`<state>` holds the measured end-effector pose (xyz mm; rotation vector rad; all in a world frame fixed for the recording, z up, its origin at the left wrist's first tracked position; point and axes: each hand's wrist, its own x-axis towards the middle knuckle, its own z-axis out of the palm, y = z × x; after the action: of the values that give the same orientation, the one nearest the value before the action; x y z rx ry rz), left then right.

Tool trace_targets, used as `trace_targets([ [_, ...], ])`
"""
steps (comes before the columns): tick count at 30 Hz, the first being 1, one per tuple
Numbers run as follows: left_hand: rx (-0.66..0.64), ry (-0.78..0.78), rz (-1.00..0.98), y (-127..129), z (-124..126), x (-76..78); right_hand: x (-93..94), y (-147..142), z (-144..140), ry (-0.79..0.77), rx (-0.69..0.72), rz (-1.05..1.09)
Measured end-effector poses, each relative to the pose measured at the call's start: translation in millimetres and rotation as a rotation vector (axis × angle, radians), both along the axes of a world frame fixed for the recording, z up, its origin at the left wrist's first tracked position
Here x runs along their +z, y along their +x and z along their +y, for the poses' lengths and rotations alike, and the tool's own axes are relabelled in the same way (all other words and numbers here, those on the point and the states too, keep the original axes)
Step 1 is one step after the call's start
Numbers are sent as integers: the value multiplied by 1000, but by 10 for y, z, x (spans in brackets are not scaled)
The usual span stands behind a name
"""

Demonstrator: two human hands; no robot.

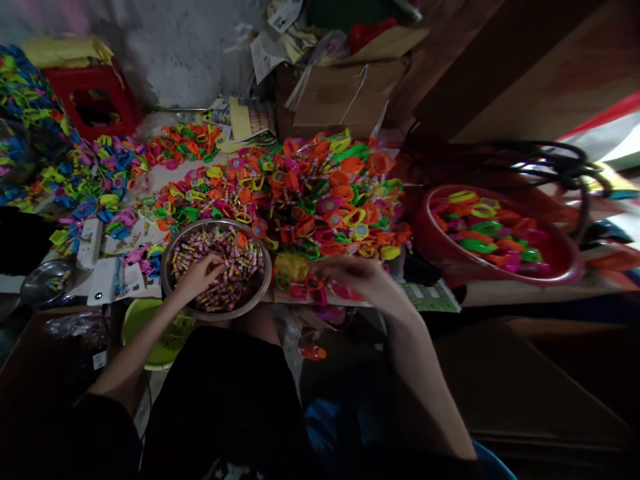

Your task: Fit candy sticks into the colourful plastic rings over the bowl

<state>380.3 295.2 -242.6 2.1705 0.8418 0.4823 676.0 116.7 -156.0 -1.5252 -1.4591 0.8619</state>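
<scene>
My left hand [199,273] reaches into a round metal bowl [263,288] full of small wrapped candies [235,257], fingers curled down among them. My right hand [353,272] is blurred at the near edge of a big heap of bright plastic toy pieces [320,193] in orange, pink, green and yellow. Its fingers rest among the nearest pieces; whether they grip one I cannot tell.
A red basin [435,243] holding more coloured pieces sits at the right. Blue, yellow and pink pieces [75,180] spread across the left. A red stool [95,100], cardboard boxes [345,93], a white power strip [89,243] and a green bowl [135,320] surround the work area.
</scene>
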Motion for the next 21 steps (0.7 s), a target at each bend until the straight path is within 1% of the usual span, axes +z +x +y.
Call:
trace_targets([
  [1, -18, 45, 9, 68, 88, -55, 5, 75, 20, 139, -209, 62],
  [2, -45, 108, 27, 145, 166, -95, -13, 121, 40, 236, -360, 120],
  [3, -71, 185, 52, 230, 237, -122, -53, 138, 61, 280, -445, 159],
  [4, -92, 264, 83, 320, 303, -142, -115, 124, 84, 277, -469, 177],
  [6, -119, 394, 167, 508, 423, -168, -291, 18, 136, 184, -401, 161],
  [8, -138, 460, 263, 684, 524, -195, -497, -171, 207, 53, -269, 83],
  [9, -145, 473, 300, 758, 564, -210, -595, -283, 252, -12, -188, 20],
  [10, -151, 477, 324, 819, 595, -225, -682, -401, 305, -54, -150, -66],
  [12, -141, 473, 332, 900, 630, -252, -816, -637, 432, -105, -97, -315],
  [14, -123, 471, 317, 929, 633, -265, -897, -853, 586, -156, -26, -608],
  [16, -104, 469, 293, 915, 608, -252, -948, -1035, 755, -238, 22, -837],
  [17, -91, 472, 285, 894, 583, -231, -972, -1112, 840, -282, 31, -907],
  [19, -49, 460, 220, 828, 503, -158, -1025, -1238, 999, -344, 21, -964],
  [21, -15, 385, 53, 735, 378, -50, -1091, -1327, 1123, -374, -2, -966],
])
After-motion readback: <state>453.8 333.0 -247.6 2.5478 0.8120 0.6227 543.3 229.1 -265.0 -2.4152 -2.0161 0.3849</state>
